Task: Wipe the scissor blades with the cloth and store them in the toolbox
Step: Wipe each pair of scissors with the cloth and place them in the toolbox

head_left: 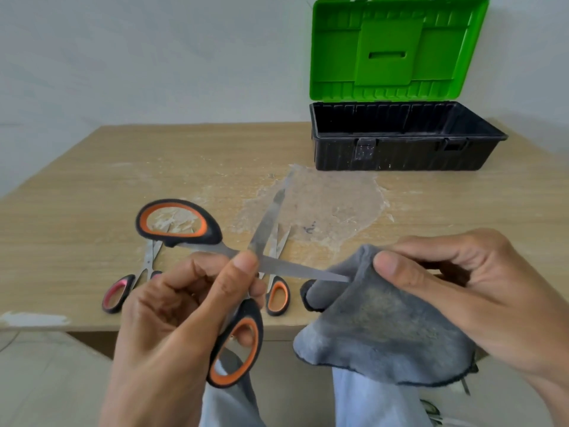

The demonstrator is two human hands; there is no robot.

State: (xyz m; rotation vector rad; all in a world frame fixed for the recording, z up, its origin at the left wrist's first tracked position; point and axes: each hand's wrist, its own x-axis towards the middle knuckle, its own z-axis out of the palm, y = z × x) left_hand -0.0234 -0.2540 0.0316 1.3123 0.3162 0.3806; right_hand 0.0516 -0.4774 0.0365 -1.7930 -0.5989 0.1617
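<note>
- Closest to the person, the left hand (172, 306) holds the open scissors (292, 270). Thumb and fingers are curled and pinched around the pivot, where the two blades cross. One orange-and-black loop hangs below the palm and the other sticks up to the left.
- Just right of that, the right hand (462, 291) has the grey cloth (378, 328) bunched between thumb and curled fingers. It nips the tip of the lower blade through the fabric, and the rest of the cloth hangs loose off the table edge.
- The risk sits here: the blades are spread wide and the upper one is bare, pointing away over the table. The left thumb lies right at the crossing, so if the handles swing shut it could get nipped. A thin fold of cloth could also let the edge reach the right fingers on a hard pull.
- The hold at the pivot looks light, so a tug from the cloth side might twist the scissors out of it.
- On the table (92, 186) beneath lie a pink-handled pair (118, 292) and an orange-handled pair (278, 295), close enough to be knocked off the near edge.
- Farthest back on the right stands the toolbox (400, 149), its green lid (397, 47) upright. Nothing can be seen inside it from here, and a bump could drop that lid.
</note>
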